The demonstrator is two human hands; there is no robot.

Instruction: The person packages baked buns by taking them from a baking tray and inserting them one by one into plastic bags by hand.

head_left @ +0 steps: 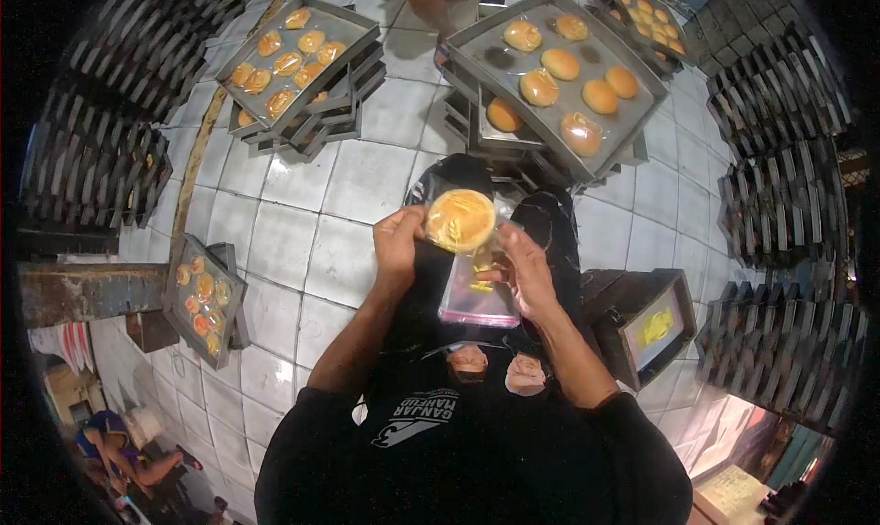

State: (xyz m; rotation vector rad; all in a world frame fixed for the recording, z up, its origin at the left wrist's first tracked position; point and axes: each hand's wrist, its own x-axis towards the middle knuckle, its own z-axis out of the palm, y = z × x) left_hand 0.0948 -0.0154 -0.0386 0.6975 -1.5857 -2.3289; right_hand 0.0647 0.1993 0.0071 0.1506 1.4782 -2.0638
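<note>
A round golden bun (461, 220) sits inside a clear plastic bag with yellow print, held up above my lap. On its left side, my left hand (400, 241) pinches the edge of the wrapping between thumb and fingers. My right hand (525, 270) closes on the bag's right edge, its lower fingers curled over the pile beneath. That pile of flat clear plastic bags (478, 305), with a pink strip at the near end, rests on my black-clothed lap. The exact contact of the right fingertips is partly hidden by glossy plastic.
Ahead stand stacked metal trays: a right one (623, 60) with wrapped and bare buns, a left one (362, 30) with wrapped buns. Another bun tray (240, 291) is at left. A dark box (600, 319) stands at right. Tray stacks (779, 195) line both sides. Other people sit nearby.
</note>
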